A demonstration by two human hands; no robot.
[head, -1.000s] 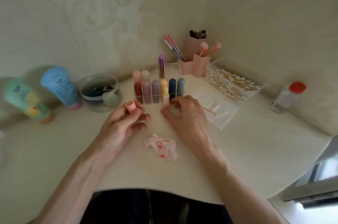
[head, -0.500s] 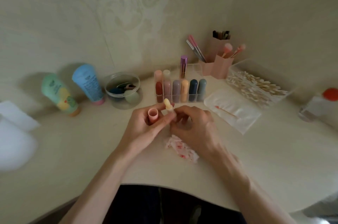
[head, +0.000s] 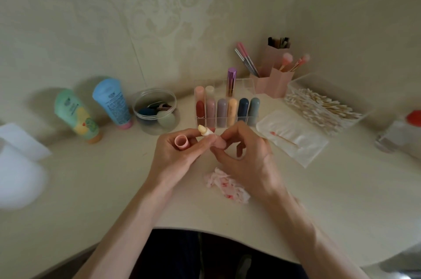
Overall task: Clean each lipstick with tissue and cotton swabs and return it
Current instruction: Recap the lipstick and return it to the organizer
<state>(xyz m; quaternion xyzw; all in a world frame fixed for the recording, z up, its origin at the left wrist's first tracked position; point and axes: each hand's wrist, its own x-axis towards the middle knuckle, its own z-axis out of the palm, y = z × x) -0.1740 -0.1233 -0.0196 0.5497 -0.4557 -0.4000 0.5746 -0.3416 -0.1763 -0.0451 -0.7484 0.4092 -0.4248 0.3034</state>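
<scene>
An uncapped pink lipstick (head: 206,132) with a pale yellow tip is held between both hands above the table. My right hand (head: 247,157) pinches its pink base. My left hand (head: 176,155) holds the pink cap (head: 181,141), open end up, and its fingertips touch the lipstick's white collar. A crumpled tissue (head: 225,184) with red stains lies on the table below my right hand. The clear lipstick rack (head: 245,84) behind the hands holds several capped lipsticks. A used cotton swab (head: 282,138) rests on a white tissue sheet (head: 293,139).
A clear box of cotton swabs (head: 323,105) stands at the right, pink brush holders (head: 273,78) behind it, and a red-capped bottle (head: 401,130) at the far right. Two tubes (head: 95,108) and a round tub (head: 156,110) stand left. White tissue (head: 20,160) lies far left.
My right hand came away from the rack with a lipstick and met the left hand. The lipstick's yellow tip now shows, held between both hands. The view shifted left.
</scene>
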